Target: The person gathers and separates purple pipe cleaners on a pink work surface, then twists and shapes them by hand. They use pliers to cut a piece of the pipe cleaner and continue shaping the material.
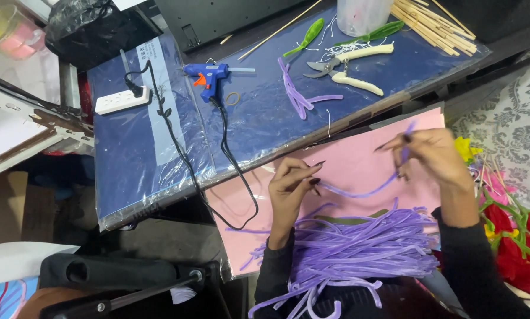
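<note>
A heap of fuzzy purple pipe-cleaner strips [359,248] covers your lap; your left hand [291,186] and right hand [433,156] pinch one purple strip [365,192] above the pink sheet [347,162], beside the blue plastic-covered board [140,153].

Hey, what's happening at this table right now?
A person holds one purple pipe cleaner stretched between both hands, left hand and right hand, over a pink sheet. A pile of purple pipe cleaners lies in their lap. On the blue mat beyond sit a blue glue gun, pruning shears and wooden sticks.
</note>
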